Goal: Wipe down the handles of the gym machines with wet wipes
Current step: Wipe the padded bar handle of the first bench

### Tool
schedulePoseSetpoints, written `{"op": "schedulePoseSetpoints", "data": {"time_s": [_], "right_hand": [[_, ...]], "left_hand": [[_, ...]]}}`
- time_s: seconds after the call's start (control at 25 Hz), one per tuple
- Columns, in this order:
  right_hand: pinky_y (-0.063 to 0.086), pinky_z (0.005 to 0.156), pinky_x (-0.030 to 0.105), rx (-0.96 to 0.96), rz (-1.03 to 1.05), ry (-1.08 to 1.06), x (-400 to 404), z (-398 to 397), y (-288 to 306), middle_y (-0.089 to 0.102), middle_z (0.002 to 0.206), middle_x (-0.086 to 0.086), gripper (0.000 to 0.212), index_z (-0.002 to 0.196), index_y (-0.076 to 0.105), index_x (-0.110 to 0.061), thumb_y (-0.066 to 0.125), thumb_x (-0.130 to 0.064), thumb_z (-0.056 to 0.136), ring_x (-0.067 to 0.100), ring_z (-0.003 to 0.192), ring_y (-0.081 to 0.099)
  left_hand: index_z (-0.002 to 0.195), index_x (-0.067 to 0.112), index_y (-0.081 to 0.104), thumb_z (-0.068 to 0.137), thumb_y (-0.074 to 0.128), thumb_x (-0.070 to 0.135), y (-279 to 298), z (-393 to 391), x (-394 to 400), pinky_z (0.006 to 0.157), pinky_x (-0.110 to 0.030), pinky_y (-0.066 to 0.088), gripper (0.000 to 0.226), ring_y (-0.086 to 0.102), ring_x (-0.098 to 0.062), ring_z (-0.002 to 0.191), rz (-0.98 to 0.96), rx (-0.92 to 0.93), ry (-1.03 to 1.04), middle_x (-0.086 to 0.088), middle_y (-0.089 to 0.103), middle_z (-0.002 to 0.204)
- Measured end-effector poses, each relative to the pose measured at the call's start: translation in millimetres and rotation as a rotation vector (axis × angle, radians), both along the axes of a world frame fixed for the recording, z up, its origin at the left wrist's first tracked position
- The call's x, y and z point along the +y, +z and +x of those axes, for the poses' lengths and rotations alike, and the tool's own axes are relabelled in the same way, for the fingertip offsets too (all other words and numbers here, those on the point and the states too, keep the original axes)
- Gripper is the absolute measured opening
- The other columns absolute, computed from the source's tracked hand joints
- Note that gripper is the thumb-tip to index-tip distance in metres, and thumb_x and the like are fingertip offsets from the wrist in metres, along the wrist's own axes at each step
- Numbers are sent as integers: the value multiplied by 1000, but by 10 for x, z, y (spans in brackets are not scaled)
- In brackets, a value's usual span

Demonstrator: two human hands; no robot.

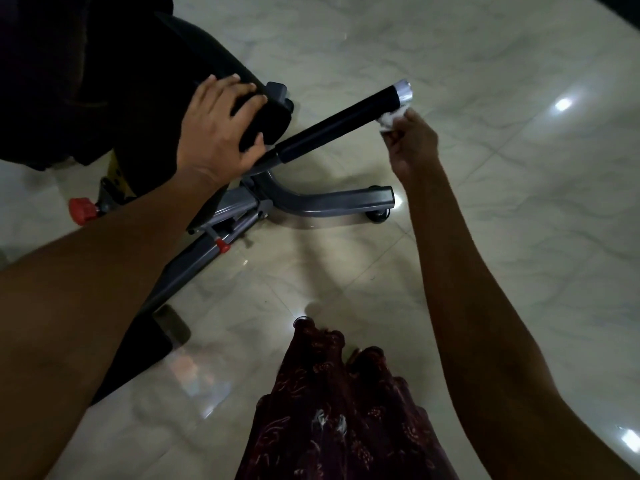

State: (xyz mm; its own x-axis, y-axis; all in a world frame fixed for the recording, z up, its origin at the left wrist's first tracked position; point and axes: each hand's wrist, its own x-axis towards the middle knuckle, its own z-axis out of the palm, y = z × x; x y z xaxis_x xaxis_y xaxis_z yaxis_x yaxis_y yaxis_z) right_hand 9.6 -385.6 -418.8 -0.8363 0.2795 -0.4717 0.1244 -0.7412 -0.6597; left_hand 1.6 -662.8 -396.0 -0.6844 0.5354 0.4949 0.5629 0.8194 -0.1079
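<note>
Dark red patterned cloth, part of the person's clothing, hangs at the bottom of the view, and both bare forearms reach out past it over the pale marbled floor.

Fingers and thumb of the right hand pinch a small crumpled white wet wipe. The wipe touches the underside of the black handle just short of its silver end cap. From there the wrist and forearm run back and down to the lower right.

Fingers of the left hand lie spread and almost straight, pressed flat over the rounded end of the bench's black pad, fingertips pointing toward the handle. The thumb sits at the pad's lower edge, close to the inner end of the handle's grip. It holds nothing.

The handle juts from the end of the bench, slanting up to the right, well above the floor. Under it a grey metal leg curves out from the frame, with a small dark wheel at its end touching the floor. A red knob shows on the frame at the left, below the pad, and a smaller red pin sits on the grey bar running toward the lower left.
</note>
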Motion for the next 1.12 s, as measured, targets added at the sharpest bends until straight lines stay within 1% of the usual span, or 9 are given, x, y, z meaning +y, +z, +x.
{"op": "schedulePoseSetpoints", "data": {"time_s": [0.08, 0.16, 0.24, 0.4, 0.56, 0.72, 0.88, 1.04, 1.12], "right_hand": [[47, 49, 16, -46, 31, 63, -122, 21, 20, 59, 53, 0, 34, 74, 54, -7, 35, 18, 86, 10, 51, 58], [51, 55, 19, -50, 28, 182, -130, 126, -31, 66, 63, 5, 30, 85, 58, -4, 36, 17, 87, 13, 58, 64], [51, 54, 20, -21, -8, 190, 3, 170, -34, 68, 67, 9, 30, 91, 57, -1, 34, 18, 87, 16, 60, 65], [47, 48, 17, -52, 40, 80, -141, -16, -41, 61, 60, 4, 33, 74, 54, -6, 35, 19, 85, 12, 54, 60], [52, 57, 18, -65, 79, 223, -206, 155, -98, 66, 70, 7, 31, 83, 58, -4, 38, 19, 86, 13, 63, 64], [49, 55, 18, -35, 47, 98, -111, -21, -103, 66, 57, 4, 29, 81, 57, -3, 39, 20, 85, 12, 54, 64], [55, 60, 20, -78, 35, 263, -236, 146, -136, 66, 75, 11, 29, 88, 57, -2, 36, 18, 88, 18, 69, 63], [49, 51, 17, -57, 35, 158, -125, 40, -85, 65, 58, 6, 29, 79, 56, -1, 36, 20, 85, 14, 55, 63], [49, 50, 16, -118, 84, 199, -347, 98, -18, 62, 57, 4, 31, 73, 52, -5, 36, 16, 88, 12, 53, 61]], "left_hand": [[122, 7, 53, 87, 51, 30, 6, -11, 9, 111, -44, 26, 43, 47, -35, 123, 8, -9, 2, -20, 56, 122], [122, 7, 54, 86, 51, 30, -6, -5, -21, 111, -45, 27, 42, 47, -35, 123, 10, 10, 3, -20, 57, 122], [121, 7, 54, 86, 51, 30, -13, -4, -38, 110, -45, 28, 42, 47, -34, 122, 8, 17, 1, -20, 57, 121], [121, 7, 54, 85, 53, 29, -4, -16, -9, 110, -45, 29, 42, 47, -34, 122, 11, 21, -6, -19, 57, 120], [121, 7, 54, 85, 53, 29, -4, -12, -34, 110, -45, 29, 41, 47, -34, 122, 3, 18, -4, -20, 57, 120], [121, 7, 54, 85, 53, 28, 4, -11, 1, 110, -45, 28, 42, 48, -34, 121, 5, 17, -7, -20, 57, 120], [121, 7, 54, 85, 53, 29, 4, -13, -23, 110, -45, 28, 42, 47, -34, 122, 8, 13, 0, -20, 57, 120], [121, 7, 54, 85, 52, 29, -2, -7, -3, 110, -45, 28, 42, 47, -34, 122, 9, 12, -7, -20, 57, 120], [121, 7, 54, 85, 53, 29, -1, -13, -9, 109, -46, 29, 42, 47, -34, 122, 11, 21, -11, -20, 57, 120]]}}
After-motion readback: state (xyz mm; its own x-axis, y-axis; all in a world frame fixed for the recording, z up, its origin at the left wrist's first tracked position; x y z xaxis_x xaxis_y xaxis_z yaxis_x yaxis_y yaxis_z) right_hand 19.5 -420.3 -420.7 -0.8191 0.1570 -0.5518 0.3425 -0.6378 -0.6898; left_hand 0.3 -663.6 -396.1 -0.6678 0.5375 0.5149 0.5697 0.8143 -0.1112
